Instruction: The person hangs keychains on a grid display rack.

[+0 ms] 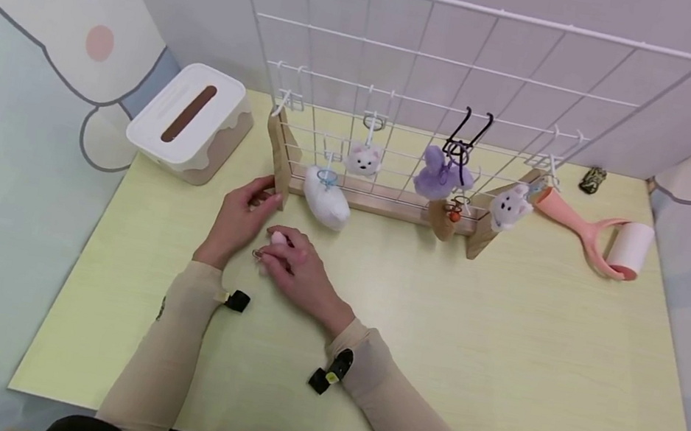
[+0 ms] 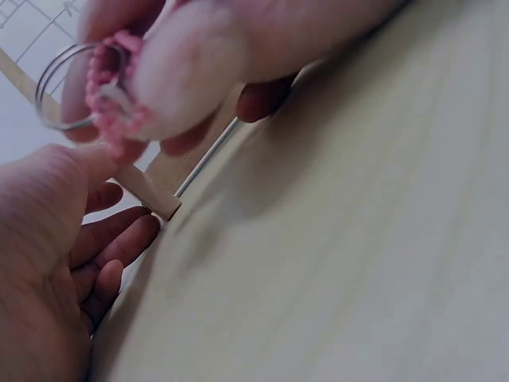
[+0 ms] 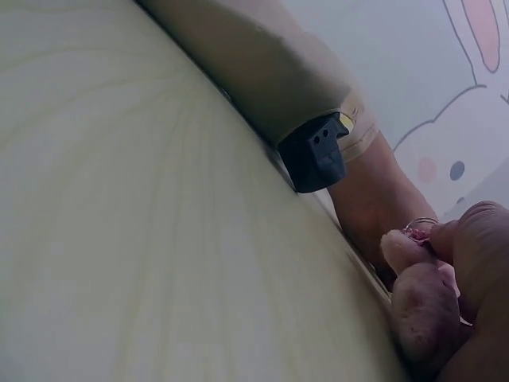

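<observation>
My right hand (image 1: 303, 272) pinches a small pale pink plush keychain (image 1: 278, 238) low over the table, in front of the rack's left end. In the left wrist view its pink bead chain (image 2: 99, 83) and metal split ring (image 2: 40, 99) stick out past the fingers. Part of the plush is hidden by the hand. Beside it, my left hand (image 1: 237, 222) has loosely bent fingers right at the left wooden foot (image 1: 278, 161) of the rack. Nothing shows in its grasp. The two hands are close together, with the left one farther back.
A white wire grid (image 1: 424, 57) carries hooks with plush charms: a white one (image 1: 327, 204), a bear face (image 1: 363, 161), a purple one (image 1: 434, 178), a brown one (image 1: 439, 224) and a spotted one (image 1: 509, 209). A tissue box (image 1: 222, 141) stands left; a lint roller (image 1: 631, 249) lies right.
</observation>
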Demonstrator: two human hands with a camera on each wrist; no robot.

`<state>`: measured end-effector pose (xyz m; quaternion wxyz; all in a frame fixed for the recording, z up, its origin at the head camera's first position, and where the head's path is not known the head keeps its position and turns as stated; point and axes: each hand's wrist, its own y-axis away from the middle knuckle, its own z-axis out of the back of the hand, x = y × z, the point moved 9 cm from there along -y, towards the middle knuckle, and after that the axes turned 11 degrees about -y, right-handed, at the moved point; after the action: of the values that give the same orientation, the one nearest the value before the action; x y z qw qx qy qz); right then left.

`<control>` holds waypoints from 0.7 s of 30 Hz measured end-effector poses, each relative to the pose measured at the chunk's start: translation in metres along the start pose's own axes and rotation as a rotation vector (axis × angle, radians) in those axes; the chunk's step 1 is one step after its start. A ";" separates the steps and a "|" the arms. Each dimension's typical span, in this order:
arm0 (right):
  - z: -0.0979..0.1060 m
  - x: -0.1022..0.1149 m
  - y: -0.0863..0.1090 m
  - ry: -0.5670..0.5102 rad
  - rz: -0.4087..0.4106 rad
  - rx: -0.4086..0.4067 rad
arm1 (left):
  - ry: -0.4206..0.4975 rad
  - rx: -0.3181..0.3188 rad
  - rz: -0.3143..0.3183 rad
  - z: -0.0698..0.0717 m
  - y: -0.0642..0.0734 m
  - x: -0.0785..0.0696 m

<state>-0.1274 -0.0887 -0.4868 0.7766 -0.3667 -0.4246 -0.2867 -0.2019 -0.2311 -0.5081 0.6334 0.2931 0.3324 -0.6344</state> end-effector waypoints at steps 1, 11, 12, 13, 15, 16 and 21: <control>0.001 0.000 0.000 -0.014 -0.002 -0.010 | 0.001 0.000 0.000 0.000 0.000 0.000; 0.010 -0.003 0.000 -0.141 -0.025 -0.118 | -0.002 0.003 0.015 0.001 0.000 0.000; 0.010 -0.004 0.000 -0.153 -0.035 -0.125 | -0.001 0.003 0.016 0.001 0.000 0.000; 0.011 -0.004 -0.001 -0.162 -0.047 -0.132 | 0.002 0.004 0.016 0.001 0.000 0.000; 0.012 -0.005 -0.001 -0.179 -0.068 -0.149 | 0.001 0.005 0.015 0.001 0.000 0.000; 0.013 -0.005 -0.001 -0.184 -0.077 -0.156 | -0.001 0.006 0.014 0.001 0.000 0.000; 0.015 0.000 -0.001 -0.181 -0.084 -0.160 | 0.001 0.011 0.018 0.000 0.001 0.000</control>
<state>-0.1347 -0.0769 -0.4804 0.6905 -0.4339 -0.4837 -0.3176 -0.2008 -0.2315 -0.5083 0.6375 0.2997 0.3265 -0.6302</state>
